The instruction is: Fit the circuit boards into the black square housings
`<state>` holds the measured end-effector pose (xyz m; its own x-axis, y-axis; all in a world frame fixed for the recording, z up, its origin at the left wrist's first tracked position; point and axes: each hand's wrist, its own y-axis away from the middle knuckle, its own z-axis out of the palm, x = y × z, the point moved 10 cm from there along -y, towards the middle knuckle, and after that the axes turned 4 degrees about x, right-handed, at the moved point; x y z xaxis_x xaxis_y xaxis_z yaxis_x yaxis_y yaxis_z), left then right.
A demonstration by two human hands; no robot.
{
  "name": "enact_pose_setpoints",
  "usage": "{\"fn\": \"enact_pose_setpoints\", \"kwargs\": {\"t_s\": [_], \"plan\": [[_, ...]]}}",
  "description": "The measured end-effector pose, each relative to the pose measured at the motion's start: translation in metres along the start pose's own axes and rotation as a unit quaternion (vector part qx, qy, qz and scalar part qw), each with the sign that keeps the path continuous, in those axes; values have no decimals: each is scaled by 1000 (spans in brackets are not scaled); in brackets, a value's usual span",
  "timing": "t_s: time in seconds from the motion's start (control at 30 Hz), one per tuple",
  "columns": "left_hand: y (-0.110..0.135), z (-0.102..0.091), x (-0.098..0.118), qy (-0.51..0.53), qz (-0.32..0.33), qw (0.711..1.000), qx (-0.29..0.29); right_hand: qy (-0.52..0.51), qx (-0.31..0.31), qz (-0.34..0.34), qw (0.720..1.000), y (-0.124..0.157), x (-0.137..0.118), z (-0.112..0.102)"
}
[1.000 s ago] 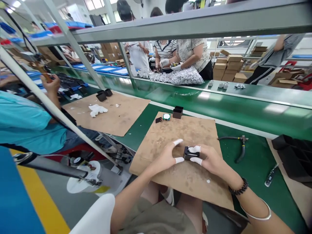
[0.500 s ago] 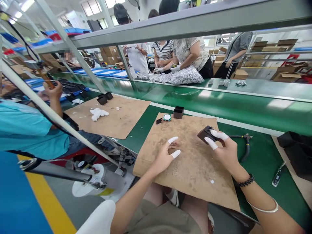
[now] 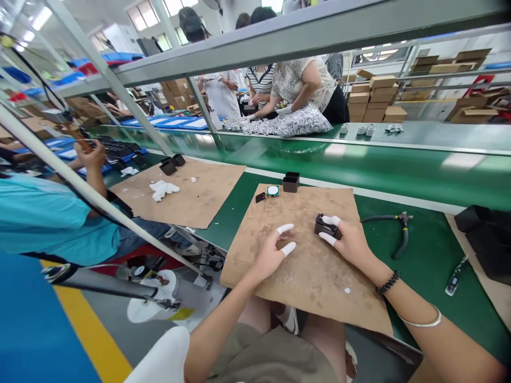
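Note:
My right hand [image 3: 346, 240] pinches a small black block-shaped part [image 3: 325, 225] between white-cotted thumb and forefinger, low over the brown cardboard mat [image 3: 279, 276]. My left hand [image 3: 271, 251] rests on the mat to its left, holding nothing, forefinger and thumb apart. At the mat's far edge sit a small black open box [image 3: 291, 182], a round white-and-green part [image 3: 273, 191] and a tiny black piece [image 3: 260, 197].
Black pliers [image 3: 393, 234] lie on the green bench right of the mat; black trays [image 3: 485, 242] stand further right. A green conveyor [image 3: 359, 167] runs behind, where other people handle a heap of bagged parts [image 3: 285, 125]. A person in a turquoise shirt [image 3: 43, 215] sits at my left.
My right hand lifted the black part away from my left hand, swung it up to the right, then brought it back down toward the mat. The left hand let go and stayed.

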<state>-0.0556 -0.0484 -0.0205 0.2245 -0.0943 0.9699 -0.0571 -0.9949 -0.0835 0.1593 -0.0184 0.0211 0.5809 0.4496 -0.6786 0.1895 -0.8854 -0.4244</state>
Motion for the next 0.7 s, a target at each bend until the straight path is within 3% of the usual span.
{"fn": "enact_pose_setpoints", "kwargs": {"t_s": [0.1,0.27,0.47,0.53,0.7], "plan": [[4,3,6,-40,23,999,3,-120,36,66,990,2,2,-4],[13,24,35,-94,100,990,41,-379,69,191,903,18,-11,11],[13,47,72,-84,201,968,126,-474,79,231,846,25,-25,15],[15,47,82,-79,223,959,153,-523,67,267,807,26,-23,19],[21,37,109,-77,264,940,201,-631,-37,361,685,31,-29,39]]}}
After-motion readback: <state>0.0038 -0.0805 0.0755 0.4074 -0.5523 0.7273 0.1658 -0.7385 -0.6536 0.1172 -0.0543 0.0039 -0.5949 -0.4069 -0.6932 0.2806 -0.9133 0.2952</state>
